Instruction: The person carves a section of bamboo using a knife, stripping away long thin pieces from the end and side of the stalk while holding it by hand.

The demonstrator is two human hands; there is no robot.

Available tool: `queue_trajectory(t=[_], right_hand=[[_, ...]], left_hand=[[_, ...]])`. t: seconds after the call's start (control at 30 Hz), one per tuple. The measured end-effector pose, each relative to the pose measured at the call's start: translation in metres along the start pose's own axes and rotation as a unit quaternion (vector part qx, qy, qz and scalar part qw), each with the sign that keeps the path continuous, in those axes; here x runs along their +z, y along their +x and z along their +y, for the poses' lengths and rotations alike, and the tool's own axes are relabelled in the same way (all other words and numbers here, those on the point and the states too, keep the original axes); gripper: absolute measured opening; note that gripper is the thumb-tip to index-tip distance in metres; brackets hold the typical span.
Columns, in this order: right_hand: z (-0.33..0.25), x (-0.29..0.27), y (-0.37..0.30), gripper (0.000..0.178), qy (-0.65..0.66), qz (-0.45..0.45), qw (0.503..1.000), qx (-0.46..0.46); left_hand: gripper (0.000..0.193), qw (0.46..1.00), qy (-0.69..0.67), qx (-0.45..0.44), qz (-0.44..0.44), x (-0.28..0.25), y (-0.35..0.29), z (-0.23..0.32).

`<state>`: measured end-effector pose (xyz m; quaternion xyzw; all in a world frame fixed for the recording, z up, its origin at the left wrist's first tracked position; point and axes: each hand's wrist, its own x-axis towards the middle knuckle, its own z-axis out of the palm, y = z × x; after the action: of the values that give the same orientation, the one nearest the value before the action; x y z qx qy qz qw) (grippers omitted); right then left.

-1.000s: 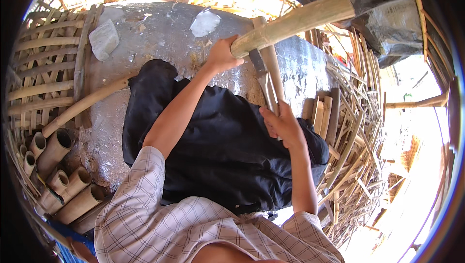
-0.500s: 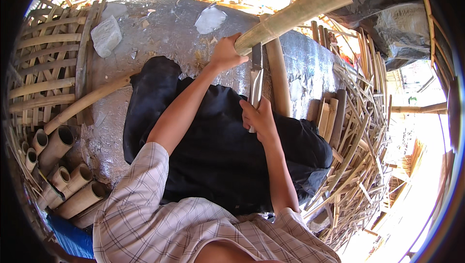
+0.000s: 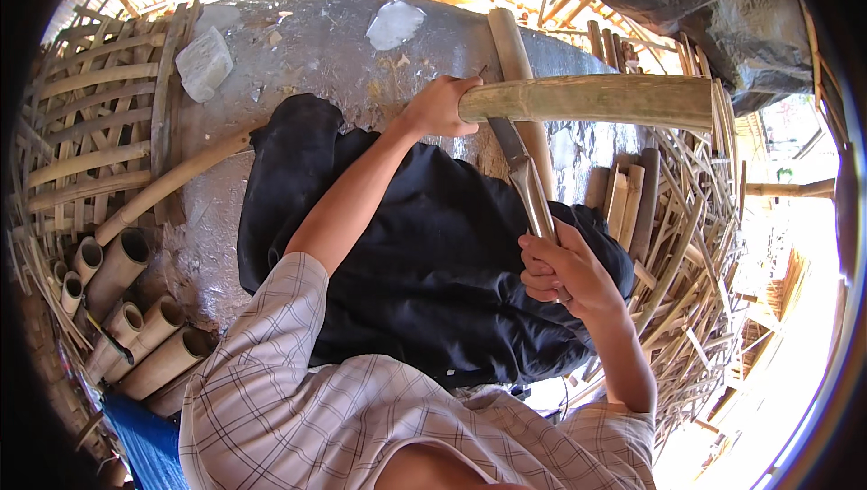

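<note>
- Left hand (image 3: 440,109) is closed round the left end of a thick bamboo piece (image 3: 596,100); thumb and fingers wrap the end.
- Right hand (image 3: 575,270) is clenched on the metal handle of a knife (image 3: 527,185), right of the lap and nearer to us than the bamboo.
- Bamboo sits on the far side of our lap, running almost level from the left hand out to the right.
- Change: half a second ago it slanted up to the far right; its free end has now swung nearer. The knife has gone from near upright to leaning left at its far end, and the right hand has shifted right.
- What we read from that: both hands are re-angling piece and blade against each other. Blade crosses under the bamboo close to the left fingers; can't tell if it's biting in.
- Behind the crossing, a bamboo pole (image 3: 513,47) lies on the shiny grey surface (image 3: 316,56).
- Black cloth (image 3: 415,255) covers our lap.
- Left: woven bamboo lattice (image 3: 95,133) far, cut tubes (image 3: 122,264) near.
- Right: loose split strips (image 3: 691,228) in a heap; dark plastic sheet (image 3: 759,29) far right.
</note>
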<state>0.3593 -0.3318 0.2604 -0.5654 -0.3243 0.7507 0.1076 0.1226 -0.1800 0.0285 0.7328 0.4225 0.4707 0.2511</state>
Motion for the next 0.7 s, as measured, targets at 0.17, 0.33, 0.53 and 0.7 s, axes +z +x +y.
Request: queue_trajectory(t=[0.17,0.33,0.53,0.7], right_hand=[[-0.006,0.003,-0.011,0.029,0.021,-0.004,0.999,0.046],[-0.040,-0.021,-0.011,0.025,0.013,-0.008,0.995,0.102],[-0.066,-0.031,0.010,0.027,-0.150,0.017,0.979,0.139],[-0.084,-0.067,0.004,0.032,-0.252,-0.011,0.945,0.207]], left_hand=[[0.048,1.000,-0.014,0.015,-0.003,0.006,-0.002,0.003],[0.044,0.999,-0.044,-0.013,0.023,0.020,0.003,0.007],[0.040,0.998,-0.010,0.004,0.054,0.020,0.002,0.005],[0.042,0.999,0.012,-0.005,0.035,0.028,-0.002,0.016]])
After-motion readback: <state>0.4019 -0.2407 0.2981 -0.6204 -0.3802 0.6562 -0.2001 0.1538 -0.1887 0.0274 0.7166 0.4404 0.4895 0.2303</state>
